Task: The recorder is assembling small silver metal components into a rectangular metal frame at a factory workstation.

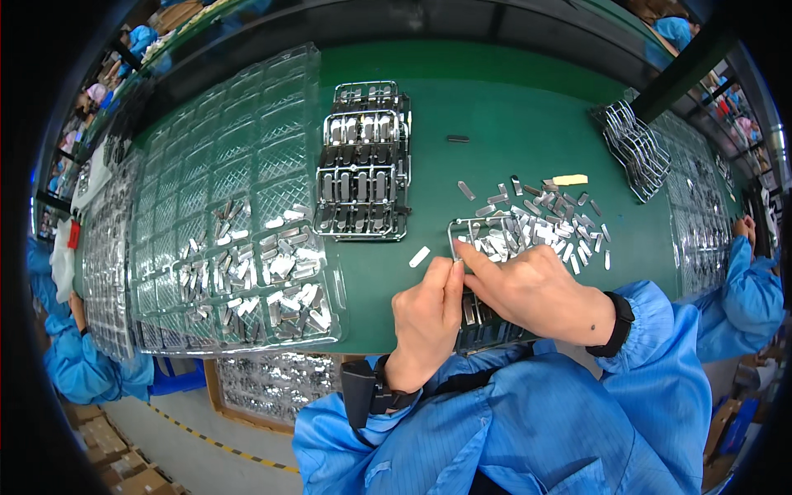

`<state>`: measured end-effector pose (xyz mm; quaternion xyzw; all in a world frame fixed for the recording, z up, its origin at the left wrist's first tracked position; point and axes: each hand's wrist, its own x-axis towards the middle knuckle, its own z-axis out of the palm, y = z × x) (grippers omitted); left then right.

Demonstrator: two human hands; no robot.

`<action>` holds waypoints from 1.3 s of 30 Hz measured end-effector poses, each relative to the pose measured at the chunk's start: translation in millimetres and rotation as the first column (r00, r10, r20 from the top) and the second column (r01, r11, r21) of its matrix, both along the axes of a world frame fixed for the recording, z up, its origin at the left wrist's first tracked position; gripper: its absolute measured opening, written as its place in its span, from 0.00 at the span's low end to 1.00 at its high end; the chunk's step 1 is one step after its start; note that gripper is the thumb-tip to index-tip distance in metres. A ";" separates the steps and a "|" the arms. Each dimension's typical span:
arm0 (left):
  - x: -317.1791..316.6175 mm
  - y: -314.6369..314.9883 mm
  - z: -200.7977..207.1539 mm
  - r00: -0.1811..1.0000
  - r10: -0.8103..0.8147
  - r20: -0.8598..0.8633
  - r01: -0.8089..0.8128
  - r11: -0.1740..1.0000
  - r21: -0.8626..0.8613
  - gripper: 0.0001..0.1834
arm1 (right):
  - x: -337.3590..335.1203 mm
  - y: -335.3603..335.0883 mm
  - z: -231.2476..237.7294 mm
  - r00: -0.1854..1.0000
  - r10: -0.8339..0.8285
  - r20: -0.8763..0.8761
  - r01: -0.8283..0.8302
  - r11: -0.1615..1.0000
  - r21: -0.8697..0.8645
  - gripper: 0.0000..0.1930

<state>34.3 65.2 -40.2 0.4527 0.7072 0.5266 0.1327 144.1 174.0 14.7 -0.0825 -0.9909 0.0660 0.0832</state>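
A chrome-plated sprue frame (482,221) with small oblong parts lies at the table's front edge, partly under my hands. My left hand (426,312) is closed, thumb and index finger pinching the frame's left side. Right beside those fingertips, my right hand (540,290) reaches in from the right with its index finger and thumb closed about the same side. Whether a loose part sits between the fingertips is hidden. Just beyond the hands spreads a pile of shiny oblong metallic pieces (569,221). One piece (420,256) lies apart, left of the frame.
A stack of filled chrome frames (363,161) stands at the back centre. Clear plastic trays (239,148) holding loose pieces cover the left. Bare frames (635,153) lean at the back right. A yellow-handled tool (569,179) lies by the pile. Blue-sleeved people (742,276) work on both sides.
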 end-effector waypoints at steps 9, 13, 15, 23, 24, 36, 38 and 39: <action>-0.4 -0.3 -3.4 0.991 0.044 0.123 -0.045 0.999 0.007 0.08 | 25.2 -19.4 -3.2 0.973 0.085 -0.214 -0.104 0.991 -0.082 0.13; 1.7 2.7 -3.0 0.996 0.053 0.069 -0.055 0.998 0.029 0.08 | 27.0 -23.8 -9.4 0.968 0.087 -0.237 -0.108 0.991 -0.078 0.16; 3.0 3.4 -2.0 0.997 0.058 0.041 -0.058 0.998 0.014 0.08 | 27.6 -27.6 -5.1 0.988 0.102 -0.113 -0.097 0.994 0.049 0.18; 6.7 -0.2 1.0 0.997 0.054 -0.062 -0.056 0.998 -0.032 0.08 | 26.2 -34.8 -11.8 0.988 0.080 -0.133 -0.055 0.982 0.181 0.11; 8.3 -0.2 0.9 0.993 0.061 -0.103 -0.061 0.998 0.009 0.07 | 26.0 -33.2 -12.3 0.984 0.059 -0.171 -0.041 0.994 0.103 0.08; 12.2 -3.0 -2.9 0.945 0.116 -0.305 -0.063 0.982 0.177 0.04 | 15.8 -9.6 30.2 0.867 -0.257 0.427 0.485 0.234 -0.843 0.08; 12.0 -6.0 -3.2 0.948 0.123 -0.293 -0.066 0.978 0.199 0.04 | 18.2 -12.9 37.6 0.860 -0.249 0.446 0.497 0.202 -0.844 0.07; 10.7 -9.1 -4.1 0.947 0.150 -0.283 -0.106 0.981 0.164 0.04 | 19.2 -13.9 40.3 0.855 -0.232 0.464 0.505 0.168 -0.846 0.07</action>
